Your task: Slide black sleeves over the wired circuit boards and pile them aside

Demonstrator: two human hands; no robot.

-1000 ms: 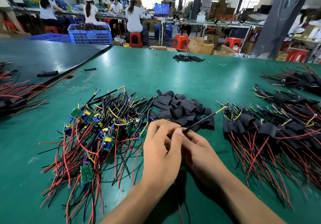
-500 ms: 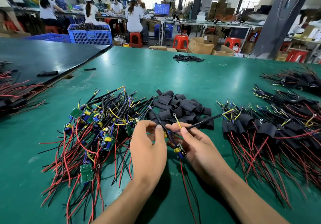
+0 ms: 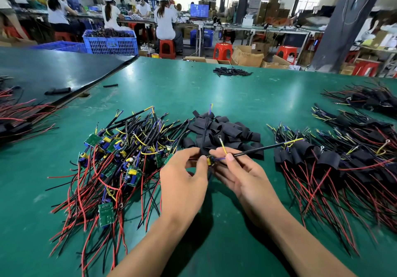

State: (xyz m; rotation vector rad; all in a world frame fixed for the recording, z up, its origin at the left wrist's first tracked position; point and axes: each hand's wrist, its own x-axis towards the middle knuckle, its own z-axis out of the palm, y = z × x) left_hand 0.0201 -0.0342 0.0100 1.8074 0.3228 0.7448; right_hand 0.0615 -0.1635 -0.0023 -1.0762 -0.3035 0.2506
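Head view. Left hand (image 3: 182, 182) and right hand (image 3: 242, 175) meet over the green worktop (image 3: 193, 87). The left grip is clamped on a small board (image 3: 209, 160); the right grip pinches its black wire (image 3: 257, 149), which runs off rightward. Bare boards (image 3: 120, 160) lie heaped at left, sleeves (image 3: 223, 132) just beyond the hands, sleeved boards (image 3: 335, 165) at right.

Bare boards (image 3: 120, 160) left, sleeves (image 3: 225, 132) between, sleeved boards (image 3: 335, 165) right.

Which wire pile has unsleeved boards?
The left pile: its green boards lie bare among the wires. The right piles all wear black sleeves.
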